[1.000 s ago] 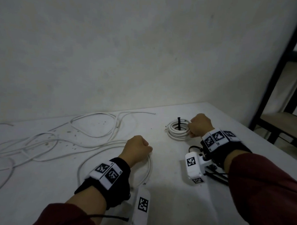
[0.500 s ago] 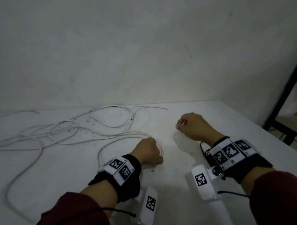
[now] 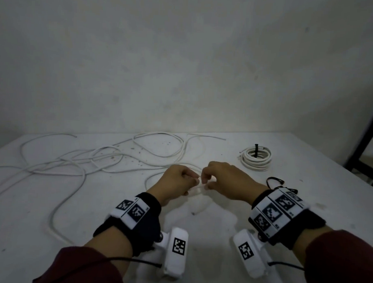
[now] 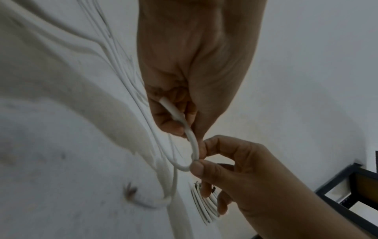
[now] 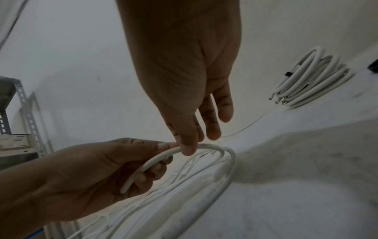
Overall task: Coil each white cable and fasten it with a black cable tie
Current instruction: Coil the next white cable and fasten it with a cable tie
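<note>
Two hands meet just above the middle of a dusty white worktop (image 3: 284, 208), sharing the free end of a thin white loose cable (image 4: 192, 142). The left hand (image 3: 175, 183) has its fingers curled around the very tip of that cable, which pokes out across its palm in the left wrist view. The right hand (image 3: 226, 181) pinches the same cable a little farther along, between thumb and forefinger, with its other fingers relaxed and spread below; the short stretch between the two hands bends in a small arc. From the right hand's pinch the cable drops to the worktop and runs off to the left, joining a sprawl of loose loops (image 3: 79, 165) that spreads toward the wall. Beyond the right hand, near the far right of the worktop and apart from both hands, lies a finished white cable coil (image 3: 257, 159), bound by a black cable tie (image 3: 256, 150) whose tail stands upright.
</note>
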